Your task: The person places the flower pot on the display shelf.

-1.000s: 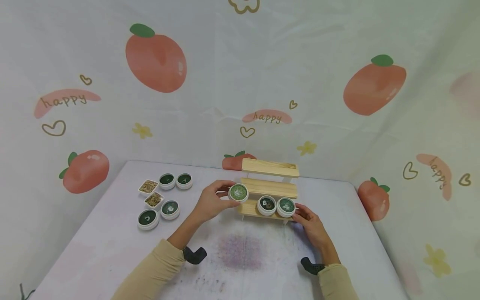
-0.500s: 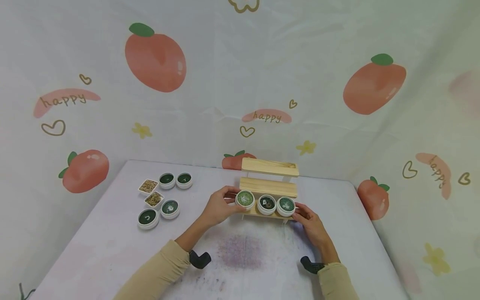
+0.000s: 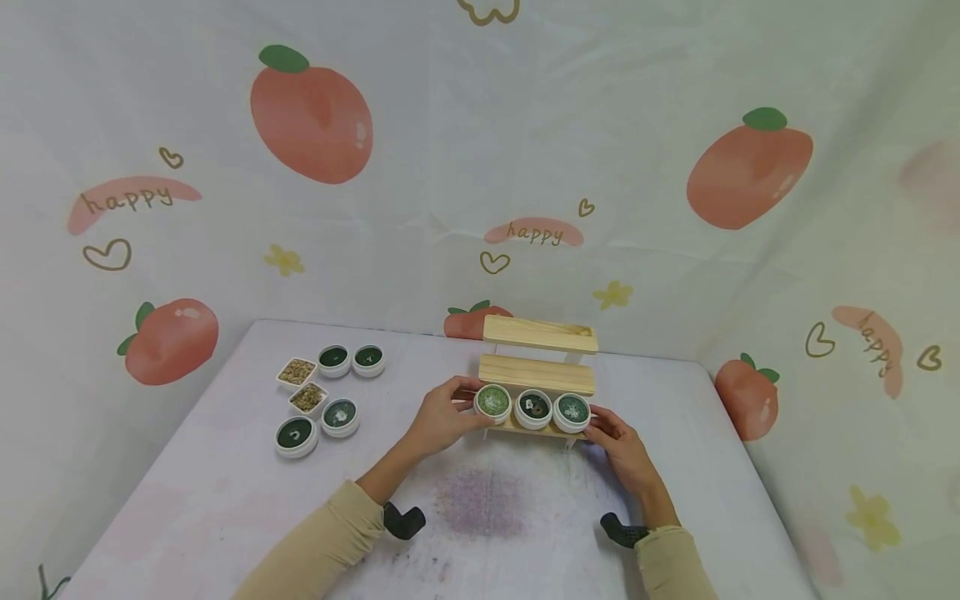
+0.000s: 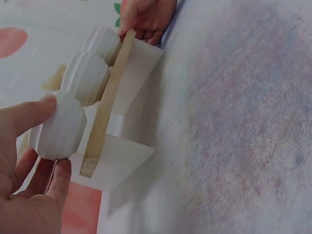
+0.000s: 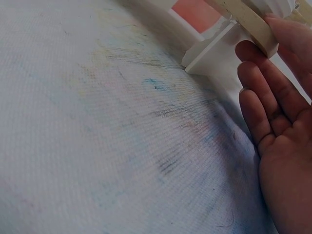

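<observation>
My left hand pinches a round white cup with green filling at the left end of the display rack's lowest wooden shelf. In the left wrist view, the thumb lies on the cup's side and the fingers curl below it. Two more round cups, one dark with a pale design and one speckled green, stand in a row on that shelf. At the shelf's right end, my right hand grips the board, thumb above and a fingertip underneath.
Behind rise the rack's middle shelf and top shelf. Left on the table stand several round dark-green cups and two square white dishes of tan bits. A printed cloth backdrop hangs behind.
My left hand has moved right and slightly down, bringing the green-filled cup beside the other two on the lowest shelf. The right hand has stayed at the shelf's end.
</observation>
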A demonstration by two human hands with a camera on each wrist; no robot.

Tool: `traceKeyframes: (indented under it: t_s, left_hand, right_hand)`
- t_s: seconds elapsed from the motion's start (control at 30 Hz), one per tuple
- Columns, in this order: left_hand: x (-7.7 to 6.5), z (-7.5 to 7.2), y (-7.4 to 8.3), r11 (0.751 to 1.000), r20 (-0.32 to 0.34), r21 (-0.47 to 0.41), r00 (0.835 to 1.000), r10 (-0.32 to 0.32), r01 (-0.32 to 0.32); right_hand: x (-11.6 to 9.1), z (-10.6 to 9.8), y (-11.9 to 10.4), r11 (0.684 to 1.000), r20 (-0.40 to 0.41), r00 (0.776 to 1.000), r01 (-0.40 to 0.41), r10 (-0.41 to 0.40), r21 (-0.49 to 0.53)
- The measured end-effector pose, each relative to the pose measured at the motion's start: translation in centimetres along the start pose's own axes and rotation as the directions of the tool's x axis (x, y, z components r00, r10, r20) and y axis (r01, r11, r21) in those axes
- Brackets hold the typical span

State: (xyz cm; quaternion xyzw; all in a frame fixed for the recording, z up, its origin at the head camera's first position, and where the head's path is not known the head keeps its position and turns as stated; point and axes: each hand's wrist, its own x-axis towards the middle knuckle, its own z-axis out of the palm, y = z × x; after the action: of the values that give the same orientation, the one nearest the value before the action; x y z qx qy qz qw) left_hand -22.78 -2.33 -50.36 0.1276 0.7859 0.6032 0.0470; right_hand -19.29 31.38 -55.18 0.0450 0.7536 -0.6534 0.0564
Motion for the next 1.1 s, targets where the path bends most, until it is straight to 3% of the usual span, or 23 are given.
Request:
traceKeyframes:
  t_s: [0.47, 0.77, 0.97, 1.1]
  left_hand:
    - [-0.2, 0.6, -0.3, 0.999, -0.019, 0.004, 0.999, 0.032, -0.032]
    - [-0.3, 0.5, -0.3, 1.000, -0.021, 0.013, 1.000, 0.018, -0.018]
    - [-0.4, -0.5, -0.1, 1.000, -0.021, 0.020, 1.000, -0.016, 0.017]
    - [-0.3, -1.6, 0.0, 0.999, -0.040, 0.045, 0.999, 0.005, -0.003]
  right_hand:
    - [0.0, 0.0, -0.1, 1.000, 0.001, 1.000, 0.012, -0.012, -0.002]
    - [0.1, 0.1, -0.1, 1.000, -0.011, 1.000, -0.003, 0.003, -0.002]
    - [0.0, 0.1, 0.0, 1.000, -0.012, 1.000, -0.003, 0.003, 0.000]
    - [-0.1, 0.0, 0.0, 1.000, -0.008, 1.000, 0.012, -0.012, 0.004]
